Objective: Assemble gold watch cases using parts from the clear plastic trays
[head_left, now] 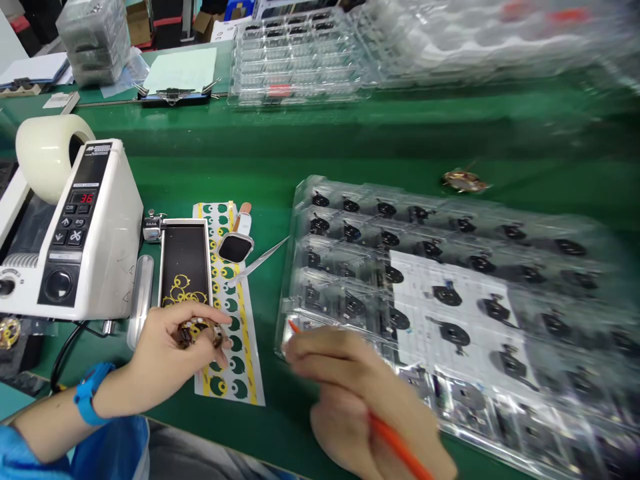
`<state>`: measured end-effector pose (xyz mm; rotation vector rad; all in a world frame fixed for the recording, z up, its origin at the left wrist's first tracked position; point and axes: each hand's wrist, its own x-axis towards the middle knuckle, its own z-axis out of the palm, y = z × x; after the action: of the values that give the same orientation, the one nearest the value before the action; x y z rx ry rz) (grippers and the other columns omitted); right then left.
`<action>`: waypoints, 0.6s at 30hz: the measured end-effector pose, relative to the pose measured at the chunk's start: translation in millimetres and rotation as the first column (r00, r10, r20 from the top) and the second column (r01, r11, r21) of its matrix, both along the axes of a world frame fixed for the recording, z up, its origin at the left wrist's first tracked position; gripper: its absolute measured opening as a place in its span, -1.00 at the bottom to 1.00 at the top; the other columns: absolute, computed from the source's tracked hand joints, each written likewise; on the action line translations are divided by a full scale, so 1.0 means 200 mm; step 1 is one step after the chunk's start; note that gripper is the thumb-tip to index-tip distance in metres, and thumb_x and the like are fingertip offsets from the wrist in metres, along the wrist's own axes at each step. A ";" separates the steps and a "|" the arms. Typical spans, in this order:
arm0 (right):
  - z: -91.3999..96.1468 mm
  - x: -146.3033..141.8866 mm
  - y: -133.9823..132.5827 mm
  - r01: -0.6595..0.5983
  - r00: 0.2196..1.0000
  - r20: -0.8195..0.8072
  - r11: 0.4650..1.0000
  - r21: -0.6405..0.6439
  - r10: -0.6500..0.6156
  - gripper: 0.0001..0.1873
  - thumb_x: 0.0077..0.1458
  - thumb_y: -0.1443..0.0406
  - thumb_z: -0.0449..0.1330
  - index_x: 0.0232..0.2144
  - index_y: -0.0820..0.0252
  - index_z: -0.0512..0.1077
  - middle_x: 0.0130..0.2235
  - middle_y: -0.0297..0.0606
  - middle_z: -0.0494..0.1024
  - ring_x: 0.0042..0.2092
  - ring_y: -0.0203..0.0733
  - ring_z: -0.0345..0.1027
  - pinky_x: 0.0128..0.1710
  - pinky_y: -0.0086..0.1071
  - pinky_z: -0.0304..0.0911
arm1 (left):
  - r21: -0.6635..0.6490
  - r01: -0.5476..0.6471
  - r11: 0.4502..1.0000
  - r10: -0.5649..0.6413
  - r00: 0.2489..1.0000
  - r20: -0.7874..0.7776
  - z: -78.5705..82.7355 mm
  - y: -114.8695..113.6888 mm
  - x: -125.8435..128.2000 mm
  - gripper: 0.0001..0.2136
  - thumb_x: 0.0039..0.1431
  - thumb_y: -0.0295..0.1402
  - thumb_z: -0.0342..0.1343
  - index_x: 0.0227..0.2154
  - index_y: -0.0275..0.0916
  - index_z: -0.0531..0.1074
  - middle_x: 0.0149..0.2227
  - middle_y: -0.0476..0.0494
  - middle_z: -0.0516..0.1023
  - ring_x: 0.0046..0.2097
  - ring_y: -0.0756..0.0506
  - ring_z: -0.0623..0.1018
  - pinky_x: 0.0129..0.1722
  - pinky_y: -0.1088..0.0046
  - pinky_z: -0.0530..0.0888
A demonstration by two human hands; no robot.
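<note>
My left hand [167, 357] is closed round a small round mechanism [193, 331] with brown and gold parts, partly hidden by the fingers. It is above a sheet with yellow-edged cut-outs [253, 377] and by the front of a shallow dark tray [184, 250] holding thin yellow rings. My right hand [357, 393], smeared by motion, grips a slim orange-red stick-like tool [397, 445]. An orange tip shows beyond its fingers, over the near left corner of a clear compartment tray [290, 293]. Dark round parts with thin tails [447, 293] fill many of its pockets.
At left stands a white tape dispenser [117, 247] with a tape roll [43, 157]. A smartwatch [236, 248] and a pale pointed strip [265, 258] lie mid-table. Behind are a gold-coloured part [465, 180], a clipboard [177, 72] and stacked clear trays [300, 60].
</note>
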<state>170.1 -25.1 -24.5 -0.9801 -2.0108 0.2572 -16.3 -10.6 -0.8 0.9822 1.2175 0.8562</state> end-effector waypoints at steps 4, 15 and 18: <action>-0.01 -0.10 0.00 0.027 0.999 -0.022 0.997 0.071 -0.025 -0.88 0.28 0.44 0.04 -0.22 0.26 0.37 -0.49 -0.28 0.47 -0.51 -0.33 0.33 -0.55 -0.47 0.24 | 0.110 0.062 0.992 -0.048 0.991 -0.125 -0.02 -0.02 0.01 -0.79 0.05 -0.45 0.09 -0.25 -0.24 0.56 -0.45 -0.08 0.61 -0.50 -0.03 0.59 -0.59 0.59 0.48; -0.03 -0.13 0.03 0.134 0.989 -0.052 0.987 -0.093 -0.139 -0.91 0.20 0.46 0.12 -0.30 0.25 0.40 -0.40 -0.21 0.53 -0.41 -0.25 0.44 -0.46 -0.43 0.34 | 0.284 0.271 0.920 -0.161 0.920 -0.356 -0.09 -0.10 0.01 -0.51 0.18 -0.54 0.01 0.17 -0.09 0.31 0.12 -0.15 0.48 0.02 -0.17 0.55 -0.03 0.38 0.54; -0.02 -0.14 0.04 0.113 0.985 -0.109 0.975 -0.190 -0.135 -0.88 0.18 0.48 0.10 -0.36 0.23 0.38 -0.45 -0.27 0.47 -0.46 -0.30 0.35 -0.51 -0.45 0.28 | 0.321 0.310 0.895 -0.183 0.911 -0.370 -0.10 -0.10 0.01 -0.50 0.21 -0.54 0.00 0.21 -0.13 0.25 0.13 -0.18 0.47 0.05 -0.16 0.54 0.01 0.38 0.51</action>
<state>141.8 -17.1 -28.7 -1.1722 -1.8319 0.4292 -14.7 -31.2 -20.5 1.6128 1.1913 0.7478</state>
